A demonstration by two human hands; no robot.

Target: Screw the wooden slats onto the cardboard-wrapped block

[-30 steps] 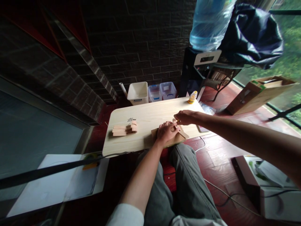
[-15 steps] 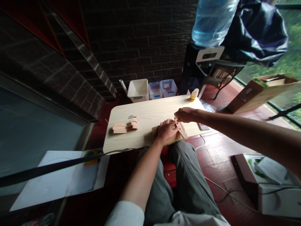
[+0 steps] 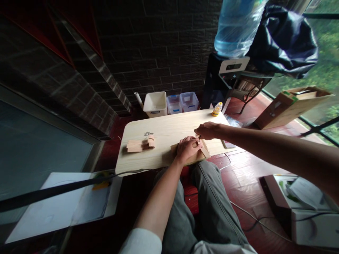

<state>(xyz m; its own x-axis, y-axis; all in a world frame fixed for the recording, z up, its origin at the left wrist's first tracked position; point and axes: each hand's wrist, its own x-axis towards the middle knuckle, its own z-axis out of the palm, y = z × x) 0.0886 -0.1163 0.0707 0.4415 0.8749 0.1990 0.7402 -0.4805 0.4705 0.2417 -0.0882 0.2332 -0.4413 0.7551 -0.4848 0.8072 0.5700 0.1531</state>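
Observation:
My left hand presses down on a light wooden piece, its fingers bent over the wood. Beneath them lies a brown board near the table's front edge. My right hand is closed in a fist just beyond the left fingertips, at the far end of the wooden piece. Whatever it grips is mostly hidden and too small to name. To the left, a group of cut wooden pieces rests on the pale table, with several small dark metal pieces behind it.
A yellow-capped clear bottle stands at the table's far right corner. Behind the table are a cream bin and two clear plastic boxes. A water dispenser is at the back right. A dark cable runs along the front left edge.
The view has shifted slightly. Both hands stay at the same wooden piece, the left pressing and the right in a fist, with little visible movement.

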